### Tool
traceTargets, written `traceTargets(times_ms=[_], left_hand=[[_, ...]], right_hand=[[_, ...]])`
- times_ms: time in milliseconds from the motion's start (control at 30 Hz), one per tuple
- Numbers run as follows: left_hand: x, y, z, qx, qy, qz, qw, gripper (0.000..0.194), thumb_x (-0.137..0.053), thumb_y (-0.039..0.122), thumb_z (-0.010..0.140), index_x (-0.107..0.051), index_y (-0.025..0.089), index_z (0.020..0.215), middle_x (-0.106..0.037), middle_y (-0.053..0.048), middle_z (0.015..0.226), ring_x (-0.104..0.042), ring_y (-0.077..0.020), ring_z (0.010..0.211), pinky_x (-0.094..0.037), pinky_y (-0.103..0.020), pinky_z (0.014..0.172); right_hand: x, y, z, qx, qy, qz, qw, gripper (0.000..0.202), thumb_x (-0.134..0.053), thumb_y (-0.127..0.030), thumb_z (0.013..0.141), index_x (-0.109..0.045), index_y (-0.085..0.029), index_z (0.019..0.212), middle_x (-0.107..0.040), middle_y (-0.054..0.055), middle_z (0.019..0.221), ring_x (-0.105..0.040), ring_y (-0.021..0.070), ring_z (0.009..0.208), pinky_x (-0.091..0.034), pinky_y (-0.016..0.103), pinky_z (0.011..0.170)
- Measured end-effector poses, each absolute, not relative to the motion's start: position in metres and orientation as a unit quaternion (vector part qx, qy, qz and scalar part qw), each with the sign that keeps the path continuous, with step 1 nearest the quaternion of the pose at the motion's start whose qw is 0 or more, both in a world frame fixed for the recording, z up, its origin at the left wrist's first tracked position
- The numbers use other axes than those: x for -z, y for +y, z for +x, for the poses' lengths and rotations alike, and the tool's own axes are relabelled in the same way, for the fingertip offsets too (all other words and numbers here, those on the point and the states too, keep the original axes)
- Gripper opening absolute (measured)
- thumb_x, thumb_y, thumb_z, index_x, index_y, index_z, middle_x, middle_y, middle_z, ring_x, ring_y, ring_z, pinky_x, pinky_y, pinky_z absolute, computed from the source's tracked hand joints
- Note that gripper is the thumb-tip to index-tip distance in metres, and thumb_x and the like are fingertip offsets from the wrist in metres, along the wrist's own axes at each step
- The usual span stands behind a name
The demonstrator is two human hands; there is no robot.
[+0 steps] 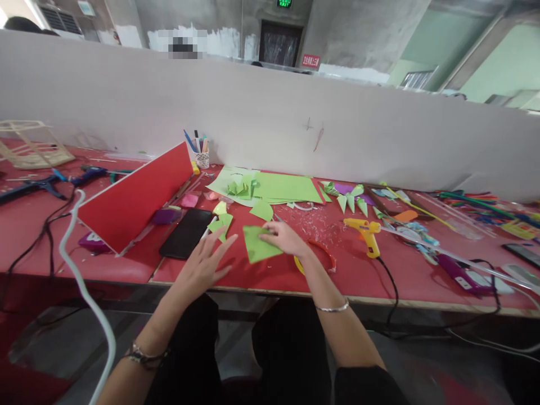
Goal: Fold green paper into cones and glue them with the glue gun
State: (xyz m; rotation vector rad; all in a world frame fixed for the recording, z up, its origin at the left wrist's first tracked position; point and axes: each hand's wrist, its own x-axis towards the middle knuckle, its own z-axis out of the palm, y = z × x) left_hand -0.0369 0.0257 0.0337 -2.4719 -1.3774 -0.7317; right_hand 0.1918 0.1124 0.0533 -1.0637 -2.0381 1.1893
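My right hand (284,238) pinches a square of green paper (254,247) by its right side, just above the red table near its front edge. To the left, my left hand (203,261) has its fingers spread and holds nothing; it is apart from the paper. Beyond the hands lie cut green paper pieces (225,223), one of them a rounded piece (262,210). A black phone (185,233) rests left of them. Partly hidden by my right forearm is a red and yellow ring (324,254), perhaps a tape roll.
A yellow glue gun (367,233) with a black cord lies to the right. Large green sheets (287,187) and folded green paper shapes (352,199) are farther back. On the left stand a red board (143,197) and a pen cup (202,159). A white partition (261,112) closes the back.
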Motion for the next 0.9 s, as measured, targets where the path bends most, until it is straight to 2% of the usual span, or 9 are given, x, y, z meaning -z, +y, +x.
traceTargets(times_ms=[133,267,333,433,500,567,667,767,900], left_hand=[[-0.038,0.020,-0.014,0.224,-0.346,-0.897,0.162,0.042,-0.054,0.021,0.082,-0.045,0.025,0.123,-0.046,-0.006,0.127,-0.041,-0.0215,0.117,-0.031,-0.038,0.101],[-0.037,0.023,-0.004,0.250,-0.293,-0.905,0.183,0.021,-0.045,0.016,0.087,-0.059,0.023,0.101,-0.063,0.000,0.096,-0.053,-0.0136,0.090,-0.037,-0.030,0.088],[-0.037,0.026,-0.004,0.239,-0.285,-0.908,0.193,0.018,-0.043,0.014,0.088,-0.060,0.020,0.092,-0.063,0.000,0.087,-0.054,-0.0129,0.082,-0.040,-0.028,0.079],[-0.035,0.029,-0.007,0.179,-0.293,-0.916,0.208,0.017,-0.044,0.010,0.086,-0.060,0.016,0.086,-0.063,-0.002,0.086,-0.055,-0.0142,0.079,-0.040,-0.028,0.075],[-0.030,0.030,-0.008,0.131,-0.310,-0.923,0.189,0.015,-0.046,0.009,0.084,-0.059,0.015,0.085,-0.062,-0.004,0.088,-0.055,-0.0152,0.079,-0.041,-0.029,0.074],[-0.024,0.030,-0.009,0.101,-0.334,-0.925,0.149,0.013,-0.047,0.010,0.084,-0.059,0.016,0.086,-0.062,-0.004,0.091,-0.055,-0.0157,0.080,-0.042,-0.029,0.073],[-0.019,0.027,-0.008,0.093,-0.372,-0.919,0.093,0.011,-0.049,0.014,0.084,-0.058,0.017,0.090,-0.061,-0.003,0.092,-0.056,-0.0161,0.082,-0.043,-0.029,0.073],[-0.019,0.025,-0.007,0.095,-0.391,-0.913,0.068,0.016,-0.053,0.016,0.082,-0.058,0.019,0.097,-0.061,-0.002,0.094,-0.057,-0.0166,0.084,-0.043,-0.028,0.073],[-0.021,0.021,-0.006,0.100,-0.398,-0.910,0.059,0.019,-0.053,0.017,0.082,-0.058,0.021,0.100,-0.062,-0.002,0.098,-0.057,-0.0162,0.088,-0.044,-0.027,0.073]], right_hand=[[-0.043,0.084,0.190,-0.539,-0.760,-0.292,0.213,0.021,-0.053,-0.032,0.077,-0.061,-0.014,0.085,-0.062,0.001,0.080,-0.056,0.0128,0.071,-0.043,0.024,0.066],[-0.036,0.072,0.193,-0.512,-0.771,-0.321,0.199,0.021,-0.052,-0.031,0.078,-0.062,-0.014,0.086,-0.063,0.002,0.080,-0.057,0.0135,0.073,-0.044,0.025,0.066],[-0.039,0.068,0.201,-0.448,-0.781,-0.363,0.239,0.022,-0.049,-0.029,0.080,-0.060,-0.017,0.094,-0.063,0.003,0.089,-0.058,0.0141,0.080,-0.045,0.026,0.073],[-0.045,0.061,0.221,-0.235,-0.780,-0.496,0.300,0.025,-0.047,-0.025,0.081,-0.057,-0.020,0.104,-0.061,0.006,0.101,-0.055,0.0173,0.092,-0.043,0.032,0.083],[-0.044,0.056,0.239,-0.077,-0.738,-0.611,0.274,0.027,-0.049,-0.024,0.079,-0.056,-0.018,0.104,-0.059,0.010,0.101,-0.053,0.0236,0.097,-0.042,0.038,0.083],[-0.035,0.051,0.256,0.005,-0.691,-0.690,0.216,0.034,-0.052,-0.025,0.077,-0.053,-0.014,0.109,-0.058,0.016,0.101,-0.051,0.0292,0.098,-0.043,0.041,0.078],[-0.015,0.047,0.275,0.023,-0.689,-0.702,0.178,0.041,-0.050,-0.027,0.078,-0.047,-0.011,0.116,-0.056,0.017,0.104,-0.050,0.0297,0.099,-0.043,0.040,0.076],[-0.002,0.045,0.281,0.005,-0.728,-0.661,0.182,0.038,-0.044,-0.023,0.083,-0.043,-0.015,0.120,-0.055,0.014,0.106,-0.049,0.0254,0.102,-0.042,0.037,0.081],[-0.005,0.042,0.275,0.007,-0.723,-0.668,0.174,0.035,-0.040,-0.021,0.085,-0.043,-0.015,0.119,-0.054,0.013,0.104,-0.049,0.0253,0.101,-0.040,0.037,0.081]])
